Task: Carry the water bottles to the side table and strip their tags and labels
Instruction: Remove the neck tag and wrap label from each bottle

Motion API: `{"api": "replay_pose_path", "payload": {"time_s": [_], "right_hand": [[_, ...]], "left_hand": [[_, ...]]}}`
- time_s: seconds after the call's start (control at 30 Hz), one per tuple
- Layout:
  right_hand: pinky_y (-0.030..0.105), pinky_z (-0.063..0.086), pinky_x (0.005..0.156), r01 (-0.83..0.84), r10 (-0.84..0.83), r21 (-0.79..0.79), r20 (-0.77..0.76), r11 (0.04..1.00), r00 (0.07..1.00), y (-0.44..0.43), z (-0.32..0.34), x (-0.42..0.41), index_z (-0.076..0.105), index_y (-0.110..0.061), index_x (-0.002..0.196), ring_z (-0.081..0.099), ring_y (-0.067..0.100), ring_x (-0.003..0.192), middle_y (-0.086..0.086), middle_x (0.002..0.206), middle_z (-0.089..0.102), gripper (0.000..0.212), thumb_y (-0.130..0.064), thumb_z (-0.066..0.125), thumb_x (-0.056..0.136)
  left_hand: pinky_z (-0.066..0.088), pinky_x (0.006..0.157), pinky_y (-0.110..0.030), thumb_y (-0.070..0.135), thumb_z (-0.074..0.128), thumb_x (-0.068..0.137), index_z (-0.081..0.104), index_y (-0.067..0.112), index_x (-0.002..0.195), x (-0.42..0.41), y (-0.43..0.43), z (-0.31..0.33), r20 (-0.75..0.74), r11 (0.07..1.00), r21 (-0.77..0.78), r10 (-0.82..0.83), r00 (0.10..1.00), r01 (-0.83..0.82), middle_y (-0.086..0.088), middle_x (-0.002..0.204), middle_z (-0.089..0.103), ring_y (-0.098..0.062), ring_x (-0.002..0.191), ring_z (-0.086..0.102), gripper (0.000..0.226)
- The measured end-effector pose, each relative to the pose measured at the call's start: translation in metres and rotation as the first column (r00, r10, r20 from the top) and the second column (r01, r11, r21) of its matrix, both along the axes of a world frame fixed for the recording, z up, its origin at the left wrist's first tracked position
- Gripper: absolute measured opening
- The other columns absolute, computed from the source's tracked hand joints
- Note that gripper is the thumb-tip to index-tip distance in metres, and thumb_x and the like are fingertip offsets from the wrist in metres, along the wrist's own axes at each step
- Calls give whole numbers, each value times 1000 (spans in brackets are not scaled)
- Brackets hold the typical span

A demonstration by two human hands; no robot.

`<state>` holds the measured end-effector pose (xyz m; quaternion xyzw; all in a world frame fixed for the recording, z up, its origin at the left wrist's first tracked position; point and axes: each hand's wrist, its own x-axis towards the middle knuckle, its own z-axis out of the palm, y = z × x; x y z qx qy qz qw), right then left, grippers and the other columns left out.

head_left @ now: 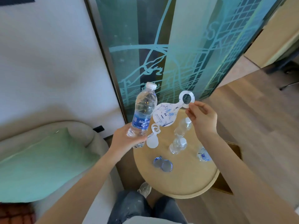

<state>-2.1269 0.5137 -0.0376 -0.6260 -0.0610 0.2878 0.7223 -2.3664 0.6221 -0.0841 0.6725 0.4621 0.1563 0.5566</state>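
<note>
My left hand (127,139) grips the lower part of a clear water bottle (144,110) with a blue label and white cap, held tilted above the left edge of the round wooden side table (191,180). My right hand (202,117) pinches the ring end of a white paper neck tag (168,113), which is off the bottle and hangs in the air beside it. On the table stand two label-free bottles (182,126) (178,145). Another white tag (152,139) lies there, and so do removed blue labels (162,164) (203,154).
A grey armchair with a green cushion (45,160) sits at the left. Behind the table a teal patterned glass panel (178,46) stands in a dark frame. Wooden floor (258,118) extends to the right. My knees and a shoe (144,189) are below the table's near edge.
</note>
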Motion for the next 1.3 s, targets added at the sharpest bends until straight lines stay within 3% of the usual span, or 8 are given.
{"api": "replay_pose_path", "payload": {"time_s": [0.17,0.33,0.47,0.63,0.87,1.0,1.13,1.3], "right_hand": [[20,59,69,37,-43,-175,-33,984,999,28,-63,22,66,-8,84,69,15,66,4,68,70,11,-2,72,91],[22,58,66,-294,301,-431,-53,853,952,72,-140,39,65,-10,80,67,12,55,9,67,67,17,2,68,91],[19,56,50,-482,393,-381,-290,789,873,111,-190,49,57,2,80,67,13,48,19,75,60,17,13,62,93],[24,61,53,-631,534,-590,-361,504,764,134,-253,47,54,-1,76,65,21,64,16,75,60,23,14,65,90],[14,50,41,-462,709,-871,-219,168,670,150,-303,55,48,-11,62,61,12,41,6,64,54,38,10,64,89],[24,50,65,-217,824,-975,-93,37,560,150,-289,57,64,-1,97,70,27,104,12,93,63,5,1,64,93],[37,58,89,-253,784,-930,55,265,618,146,-245,43,68,3,107,68,36,107,20,115,70,21,4,53,93],[37,62,82,-507,537,-279,40,816,842,111,-109,6,77,-16,87,73,27,87,7,87,77,22,-5,59,93]], "left_hand": [[62,83,-41,30,84,71,71,25,81,6,15,-27,-35,997,-74,2,999,-4,4,77,75,-11,75,71,18],[54,68,-22,20,88,71,74,30,87,17,29,-65,3,979,-193,60,998,-58,5,83,76,-9,76,72,23],[56,71,-31,16,86,74,73,17,96,18,40,-93,1,962,-245,123,992,-119,-7,89,76,-21,83,74,25],[55,75,-38,12,83,77,70,11,97,15,48,-122,-25,945,-291,149,988,-150,-16,92,73,-26,82,70,24],[56,75,-35,15,85,76,72,15,91,10,51,-149,-25,932,-326,158,987,-158,-8,86,74,-17,78,70,19],[55,71,-28,13,85,76,72,16,92,11,48,-144,3,930,-339,153,988,-143,-5,85,73,-15,79,71,21],[53,69,-25,12,85,78,72,16,99,16,44,-115,83,928,-367,110,990,-73,-4,89,75,-17,82,73,25],[52,63,-19,16,85,77,74,18,99,31,41,-42,235,930,-356,-7,972,92,1,86,76,-12,75,72,25]]}}
